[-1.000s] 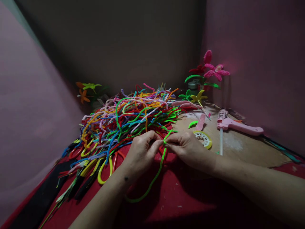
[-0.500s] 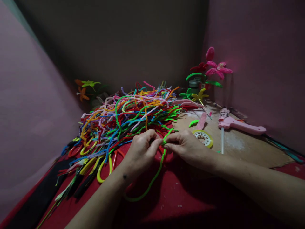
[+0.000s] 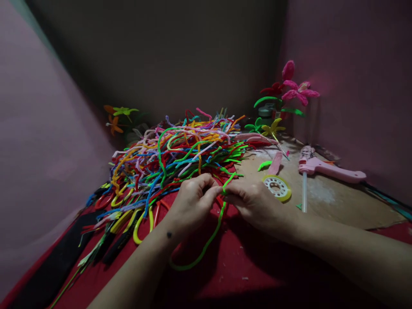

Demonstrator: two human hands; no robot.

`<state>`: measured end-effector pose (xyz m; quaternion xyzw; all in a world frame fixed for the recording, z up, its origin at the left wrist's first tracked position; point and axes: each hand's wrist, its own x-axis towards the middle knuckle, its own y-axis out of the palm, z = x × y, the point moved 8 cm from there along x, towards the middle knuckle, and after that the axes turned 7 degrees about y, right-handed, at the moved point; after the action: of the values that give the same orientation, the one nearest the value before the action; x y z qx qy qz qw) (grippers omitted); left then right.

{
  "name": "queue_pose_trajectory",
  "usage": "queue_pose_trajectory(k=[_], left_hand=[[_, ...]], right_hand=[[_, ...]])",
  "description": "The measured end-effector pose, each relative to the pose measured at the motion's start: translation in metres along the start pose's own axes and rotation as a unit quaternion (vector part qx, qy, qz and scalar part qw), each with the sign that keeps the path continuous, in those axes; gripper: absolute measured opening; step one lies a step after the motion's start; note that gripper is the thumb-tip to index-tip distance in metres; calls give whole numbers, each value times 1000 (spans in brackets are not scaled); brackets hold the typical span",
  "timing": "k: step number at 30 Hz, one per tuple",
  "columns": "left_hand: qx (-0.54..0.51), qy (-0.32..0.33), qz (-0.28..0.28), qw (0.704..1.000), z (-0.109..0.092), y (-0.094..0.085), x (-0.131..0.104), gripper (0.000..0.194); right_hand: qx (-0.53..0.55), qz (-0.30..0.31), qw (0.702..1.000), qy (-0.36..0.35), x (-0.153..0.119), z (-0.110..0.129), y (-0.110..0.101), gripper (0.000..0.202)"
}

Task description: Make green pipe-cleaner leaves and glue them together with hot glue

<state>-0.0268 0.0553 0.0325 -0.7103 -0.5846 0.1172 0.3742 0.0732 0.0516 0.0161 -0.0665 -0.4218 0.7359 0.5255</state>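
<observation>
A bright green pipe cleaner (image 3: 209,243) is pinched between my two hands above the red cloth (image 3: 231,274). My left hand (image 3: 195,199) grips it from the left with thumb and forefinger. From the right, my right hand (image 3: 252,199) closes on it at nearly the same spot, the fingertips of both hands almost touching. A short end sticks up above the fingers, and the long tail hangs below and curves to the left. The fingertips partly hide the part being held.
A tangled heap of many-coloured pipe cleaners (image 3: 180,150) lies behind my left hand, with scissors (image 3: 138,229) at its front edge. On a brown board (image 3: 347,206) at right are a tape roll (image 3: 283,194) and a pink glue gun (image 3: 334,171). Pipe-cleaner flowers (image 3: 301,91) stand behind.
The view has shifted slightly, so the things on the table sit a little further right. My right hand has turned a bit, its fingers curling more over the green pipe cleaner.
</observation>
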Motion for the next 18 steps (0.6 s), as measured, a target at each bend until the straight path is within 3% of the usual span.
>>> queue_pose_trajectory(k=[7, 12, 18], left_hand=[[76, 85, 8, 993, -14, -2, -2, 16], [44, 115, -9, 992, -20, -8, -2, 11], [143, 191, -76, 968, -26, -18, -3, 13]], right_hand=[[147, 95, 982, 64, 5, -4, 6, 23], [193, 77, 972, 111, 6, -12, 4, 22], [205, 39, 971, 119, 6, -17, 2, 18]])
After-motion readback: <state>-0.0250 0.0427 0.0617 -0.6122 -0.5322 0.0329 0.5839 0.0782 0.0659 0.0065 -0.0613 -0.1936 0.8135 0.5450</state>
